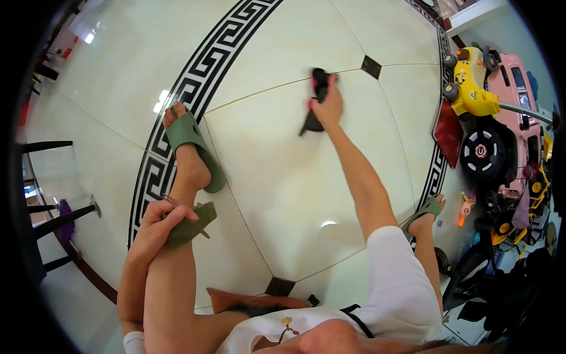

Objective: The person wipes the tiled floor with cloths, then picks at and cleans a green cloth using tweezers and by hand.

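My left hand [158, 227] rests by my raised knee, its fingers closed round a folded green cloth [193, 225] and a thin brownish rod that pokes out at both ends. Stretched forward over the tiled floor [283, 177], my right hand [330, 105] is closed on a black-and-red object [319, 82]. A dark, flat part of this object hangs below the fingers. Motion blurs it, so its exact kind cannot be told. Green slippers [197, 150] are on both my feet.
A pink toy car [510, 88], a yellow ride-on toy [471, 82] and a black toy wheel [481, 151] crowd the right side. A small orange toy [466, 209] lies near my right foot. Dark chair legs [56, 221] stand at left. A brown item [253, 300] lies close beneath me.
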Available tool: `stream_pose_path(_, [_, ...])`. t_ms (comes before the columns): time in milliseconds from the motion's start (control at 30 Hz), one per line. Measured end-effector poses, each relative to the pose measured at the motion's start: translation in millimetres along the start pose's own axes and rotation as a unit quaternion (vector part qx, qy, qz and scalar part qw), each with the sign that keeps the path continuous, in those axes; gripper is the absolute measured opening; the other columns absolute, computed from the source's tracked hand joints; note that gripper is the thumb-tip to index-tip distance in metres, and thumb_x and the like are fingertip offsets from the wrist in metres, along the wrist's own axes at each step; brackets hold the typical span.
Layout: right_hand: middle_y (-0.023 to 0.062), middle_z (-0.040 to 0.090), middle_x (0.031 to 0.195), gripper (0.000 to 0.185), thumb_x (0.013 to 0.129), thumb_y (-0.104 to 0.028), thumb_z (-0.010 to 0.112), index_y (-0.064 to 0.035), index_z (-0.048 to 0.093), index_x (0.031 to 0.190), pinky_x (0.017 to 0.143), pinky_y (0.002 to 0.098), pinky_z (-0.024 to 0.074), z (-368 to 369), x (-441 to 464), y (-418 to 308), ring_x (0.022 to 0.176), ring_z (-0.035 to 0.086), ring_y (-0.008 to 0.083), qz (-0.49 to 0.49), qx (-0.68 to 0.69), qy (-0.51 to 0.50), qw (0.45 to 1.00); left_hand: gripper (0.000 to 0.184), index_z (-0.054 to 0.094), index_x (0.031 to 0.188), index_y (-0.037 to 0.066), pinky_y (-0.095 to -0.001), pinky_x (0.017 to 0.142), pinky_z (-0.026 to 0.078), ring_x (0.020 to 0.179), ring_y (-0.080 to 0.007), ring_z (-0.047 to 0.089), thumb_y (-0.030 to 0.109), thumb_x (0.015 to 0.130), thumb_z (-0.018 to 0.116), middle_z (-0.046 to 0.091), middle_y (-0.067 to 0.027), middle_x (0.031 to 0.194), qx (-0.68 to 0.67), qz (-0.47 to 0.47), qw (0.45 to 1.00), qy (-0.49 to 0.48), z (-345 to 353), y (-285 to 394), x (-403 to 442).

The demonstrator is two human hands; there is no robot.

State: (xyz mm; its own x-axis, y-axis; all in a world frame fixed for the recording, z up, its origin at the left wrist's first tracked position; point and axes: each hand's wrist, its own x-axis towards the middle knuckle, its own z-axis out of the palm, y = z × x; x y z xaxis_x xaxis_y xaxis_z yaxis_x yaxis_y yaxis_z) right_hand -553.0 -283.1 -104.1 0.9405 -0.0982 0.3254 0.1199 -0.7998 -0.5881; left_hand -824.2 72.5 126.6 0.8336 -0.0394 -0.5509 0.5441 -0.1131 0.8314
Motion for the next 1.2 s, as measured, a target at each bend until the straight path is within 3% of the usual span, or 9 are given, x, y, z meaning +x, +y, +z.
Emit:
stream_pose_path(200, [0.0123,0.060,0.113,0.059,0.057,-0.011,0.071,-0.0145,0.062,0.116,0.091,0.0402,0.0446,53,-47,-88,0.102,0.054,0.0350,-0.300,0.183,-0.210,0.912,0.020,0.062,0.081,0.001,-0.0248,0.077,0.044,0.080,-0.0102,0.055,0.014,0.094,0.055,0.064,-0.0049,0.083,-0.010,-0.008,1.000,-0.023,1,8,2])
stream_pose_path(467, [0.0103,0.058,0.123,0.047,0.058,-0.001,0.066,-0.0106,0.067,0.105,0.101,0.0438,0.0383,-69,-286,-101,0.116,0.052,0.0272,-0.441,0.238,-0.458,0.735,0.028,0.069,0.083,0.000,-0.0226,0.071,0.043,0.076,-0.0069,0.053,0.022,0.093,0.056,0.063,-0.0015,0.079,0.036,0.003,0.997,-0.064,2,5,13])
stream_pose_path(633, [0.0109,0.060,0.120,0.056,0.057,-0.001,0.065,-0.0109,0.065,0.113,0.101,0.0431,0.0387,-125,-355,-111,0.117,0.053,0.0267,-0.306,0.254,-0.574,0.716,0.028,0.069,0.082,0.002,-0.0224,0.075,0.042,0.078,-0.0063,0.054,0.023,0.094,0.055,0.063,-0.0007,0.081,0.050,0.014,0.994,-0.097,11,14,12])
stream_pose_path(700, [0.0107,0.063,0.114,0.059,0.057,0.001,0.064,-0.0102,0.065,0.115,0.097,0.0390,0.0426,-152,-339,-100,0.111,0.056,0.0268,-0.069,0.334,-0.550,0.763,0.029,0.068,0.081,0.002,-0.0226,0.075,0.042,0.078,-0.0062,0.053,0.023,0.095,0.055,0.063,-0.0005,0.081,0.048,0.032,0.993,-0.101,11,13,11])
stream_pose_path(867, [0.0091,0.063,0.111,0.061,0.056,0.010,0.055,0.0001,0.062,0.116,0.091,0.0322,0.0468,-237,-264,17,0.102,0.059,0.0203,0.347,0.268,-0.175,0.882,0.029,0.068,0.085,0.001,-0.0227,0.076,0.042,0.080,-0.0070,0.053,0.024,0.095,0.054,0.062,-0.0004,0.082,0.056,0.045,0.991,-0.116,11,13,6])
stream_pose_path(933, [0.0110,0.060,0.117,0.057,0.072,0.004,0.057,-0.0036,0.054,0.128,0.093,0.0308,0.0445,-263,-243,93,0.106,0.057,0.0203,0.314,0.329,-0.016,0.890,0.029,0.068,0.086,0.001,-0.0228,0.077,0.042,0.081,-0.0075,0.054,0.024,0.095,0.054,0.062,-0.0004,0.082,0.061,0.051,0.990,-0.120,9,13,6])
stream_pose_path(1000, [0.0205,0.048,0.132,0.064,0.081,-0.022,0.067,-0.0055,0.043,0.138,0.102,0.0368,0.0365,-275,-227,156,0.122,0.048,0.0294,0.294,0.136,0.028,0.946,0.028,0.068,0.086,0.001,-0.0230,0.077,0.042,0.081,-0.0076,0.054,0.023,0.095,0.053,0.062,-0.0006,0.083,0.063,0.055,0.989,-0.119,7,14,6])
stream_pose_path(1100, [0.0312,0.025,0.145,0.094,0.075,-0.064,0.062,-0.0104,0.029,0.145,0.109,0.0481,0.0250,-248,-206,232,0.134,0.025,0.0456,0.408,-0.187,-0.042,0.893,0.028,0.068,0.085,0.001,-0.0231,0.077,0.042,0.081,-0.0078,0.054,0.022,0.095,0.053,0.062,-0.0008,0.083,0.076,0.059,0.988,-0.117,1,14,9])
stream_pose_path(1200, [0.0281,0.034,0.141,0.078,0.077,-0.046,0.067,-0.0128,0.038,0.141,0.108,0.0475,0.0279,-205,-152,218,0.130,0.032,0.0438,0.267,-0.267,-0.029,0.925,0.028,0.068,0.084,0.001,-0.0229,0.077,0.042,0.081,-0.0079,0.054,0.023,0.095,0.054,0.062,-0.0006,0.083,0.058,0.030,0.993,-0.098,-9,5,17])
